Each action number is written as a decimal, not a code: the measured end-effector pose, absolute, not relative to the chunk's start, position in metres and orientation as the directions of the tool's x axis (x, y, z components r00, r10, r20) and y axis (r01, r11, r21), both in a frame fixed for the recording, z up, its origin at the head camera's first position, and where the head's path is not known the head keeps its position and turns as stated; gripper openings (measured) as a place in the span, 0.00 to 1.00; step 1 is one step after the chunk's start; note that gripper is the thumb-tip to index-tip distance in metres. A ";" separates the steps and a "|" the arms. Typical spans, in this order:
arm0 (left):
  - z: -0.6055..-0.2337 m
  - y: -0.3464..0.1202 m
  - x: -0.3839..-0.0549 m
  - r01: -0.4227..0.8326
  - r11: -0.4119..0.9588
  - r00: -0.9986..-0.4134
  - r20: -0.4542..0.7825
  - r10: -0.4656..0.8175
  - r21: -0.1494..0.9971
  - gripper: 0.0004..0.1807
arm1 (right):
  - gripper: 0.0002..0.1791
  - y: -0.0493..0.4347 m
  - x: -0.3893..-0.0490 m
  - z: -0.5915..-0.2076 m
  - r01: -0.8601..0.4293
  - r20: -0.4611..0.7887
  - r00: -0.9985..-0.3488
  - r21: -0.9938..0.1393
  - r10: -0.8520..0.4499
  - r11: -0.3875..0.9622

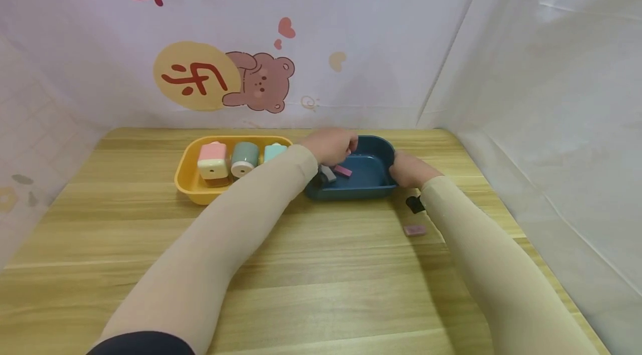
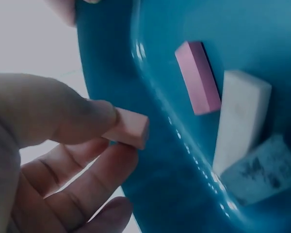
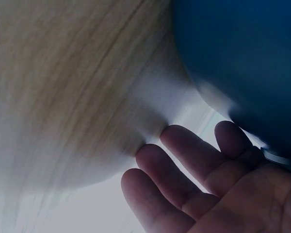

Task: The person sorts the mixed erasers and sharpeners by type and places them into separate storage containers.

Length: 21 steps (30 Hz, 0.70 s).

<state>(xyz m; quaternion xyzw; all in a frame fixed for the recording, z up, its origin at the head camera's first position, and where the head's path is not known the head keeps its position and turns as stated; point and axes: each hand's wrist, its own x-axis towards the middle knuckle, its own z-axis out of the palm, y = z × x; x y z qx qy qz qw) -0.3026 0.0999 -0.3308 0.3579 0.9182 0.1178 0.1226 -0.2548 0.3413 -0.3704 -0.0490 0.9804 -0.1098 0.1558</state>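
My left hand (image 1: 328, 145) hangs over the left part of a dark blue tub (image 1: 351, 194). Between thumb and fingers it pinches a small pink eraser (image 2: 136, 130), seen in the left wrist view above the tub's wall. Inside the tub lie another pink eraser (image 2: 198, 80), a white eraser (image 2: 242, 109) and a greyish block (image 2: 262, 170) with dark print. At the tub's right end, my right hand (image 1: 411, 170) holds the rim. In the right wrist view its lower fingers (image 3: 160, 177) extend loosely outside the wall, near the tabletop; the thumb is hidden.
Left of the blue tub stands a yellow tub (image 1: 185, 190) with pink, green and teal pieces that look like pencil sharpeners. A black piece (image 1: 415, 204) and a pink block (image 1: 414, 230) lie on the wooden table near the right forearm. White printed cloth hangs behind.
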 end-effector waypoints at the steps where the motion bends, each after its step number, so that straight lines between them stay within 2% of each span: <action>1: -0.332 0.100 -0.305 0.629 0.720 -0.716 -0.143 0.683 0.293 0.10 | 0.27 0.341 -0.255 -0.370 -0.062 -0.296 -0.946 -0.231 -0.130 0.971; 13: -0.340 0.099 -0.321 0.612 0.757 -0.734 -0.191 0.651 0.228 0.14 | 0.22 0.342 -0.257 -0.373 -0.076 -0.280 -0.949 -0.243 -0.145 0.967; 21: -0.344 0.102 -0.323 0.564 0.803 -0.779 -0.200 0.594 0.191 0.11 | 0.24 0.343 -0.257 -0.372 -0.051 -0.283 -0.951 -0.261 -0.126 0.964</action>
